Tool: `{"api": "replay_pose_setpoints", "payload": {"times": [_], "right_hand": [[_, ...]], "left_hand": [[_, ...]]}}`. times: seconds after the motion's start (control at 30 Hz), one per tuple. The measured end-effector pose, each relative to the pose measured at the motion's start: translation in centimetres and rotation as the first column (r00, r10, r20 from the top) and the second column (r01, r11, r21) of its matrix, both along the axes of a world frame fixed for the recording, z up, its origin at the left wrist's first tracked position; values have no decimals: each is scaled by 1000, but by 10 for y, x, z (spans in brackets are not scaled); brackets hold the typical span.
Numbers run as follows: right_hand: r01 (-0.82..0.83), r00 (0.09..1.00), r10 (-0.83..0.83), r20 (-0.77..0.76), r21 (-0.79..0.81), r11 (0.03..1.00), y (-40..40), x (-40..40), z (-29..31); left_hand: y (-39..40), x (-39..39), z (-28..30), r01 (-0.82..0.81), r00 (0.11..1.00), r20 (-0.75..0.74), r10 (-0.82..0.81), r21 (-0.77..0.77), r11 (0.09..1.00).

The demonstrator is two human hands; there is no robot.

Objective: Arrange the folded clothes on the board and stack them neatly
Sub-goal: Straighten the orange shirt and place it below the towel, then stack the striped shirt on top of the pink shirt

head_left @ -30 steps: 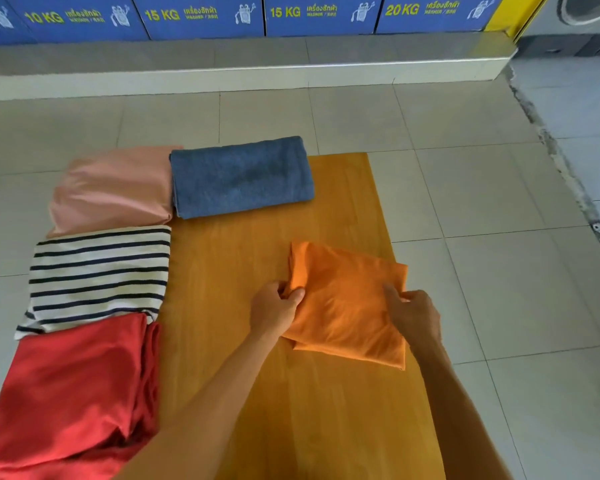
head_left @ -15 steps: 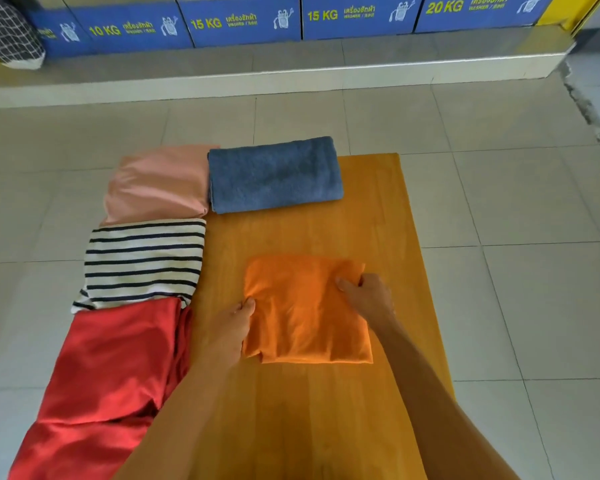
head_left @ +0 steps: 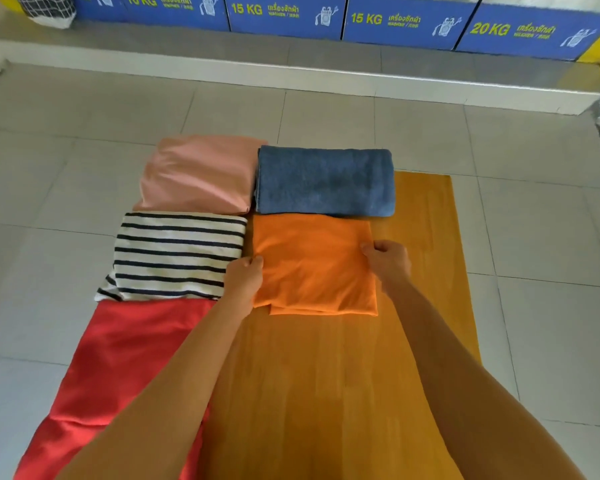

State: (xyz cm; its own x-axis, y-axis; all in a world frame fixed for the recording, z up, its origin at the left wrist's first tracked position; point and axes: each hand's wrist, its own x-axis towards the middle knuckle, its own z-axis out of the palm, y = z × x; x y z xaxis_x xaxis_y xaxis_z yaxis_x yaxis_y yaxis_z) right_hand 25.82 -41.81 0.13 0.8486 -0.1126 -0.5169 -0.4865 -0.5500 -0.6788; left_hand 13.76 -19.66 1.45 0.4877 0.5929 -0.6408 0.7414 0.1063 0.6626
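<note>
1. Five folded pieces show in the head view: the orange cloth (head_left: 314, 263) lies on the wooden board (head_left: 426, 237), its far edge touching the blue towel (head_left: 325, 181).
2. Left hand (head_left: 243, 278) pinches the orange cloth's left edge, fingers pressed together; right hand (head_left: 387, 259) grips its right edge, fingers curled shut.
3. Beside the board's left edge lie the pink garment (head_left: 198, 174), striped shirt (head_left: 177, 256) and red cloth (head_left: 118, 368) in a row.

Five pieces of clothing, one each: folded orange cloth (head_left: 312, 265), folded blue towel (head_left: 326, 181), folded pink garment (head_left: 198, 174), black-and-white striped top (head_left: 174, 254), red garment (head_left: 118, 368), one wooden board (head_left: 326, 393), two bare hands
</note>
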Motion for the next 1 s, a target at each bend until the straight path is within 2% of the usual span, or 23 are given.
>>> {"api": "replay_pose_setpoints", "payload": {"times": [0.17, 0.3, 0.4, 0.43, 0.5, 0.6, 0.7, 0.77, 0.83, 0.9, 1.0], "right_hand": [[5, 1000, -4, 20, -37, 999, 2, 1, -5], [74, 997, -72, 30, -46, 996, 12, -1, 5], [85, 976, -34, 216, -234, 969, 33, -14, 21], [83, 960, -11, 281, -246, 966, 44, -21, 28], [12, 940, 41, 338, -152, 988, 74, -36, 41], [-247, 931, 226, 287, 35, 968, 128, -61, 50], [-458, 885, 434, 168, 149, 876, 173, -81, 41], [-506, 863, 499, 82, 139, 852, 195, -91, 27], [-449, 887, 461, -28, 183, 875, 208, -98, 17], [-365, 906, 407, -116, 272, 890, 215, -102, 11], [-277, 915, 363, -176, 382, 882, 220, -105, 9]], "left_hand": [[4, -8, 7, 131, 991, 17, -133, 94, 987], [20, -18, 18, 255, 964, 47, -262, 120, 959], [45, -27, 33, 317, 934, 134, -330, 114, 942], [54, -30, 41, 308, 927, 195, -322, 99, 946], [77, -34, 55, 234, 924, 270, -272, 166, 958], [120, -38, 70, 62, 975, 158, -154, 475, 878], [167, -45, 58, -50, 998, 66, 14, 594, 803], [188, -51, 38, -31, 993, -76, 84, 532, 846], [195, -55, 23, 40, 983, -178, 36, 406, 913], [192, -58, 12, 72, 982, -188, -5, 348, 935], [191, -58, 6, -4, 986, -157, 53, 294, 956]]}}
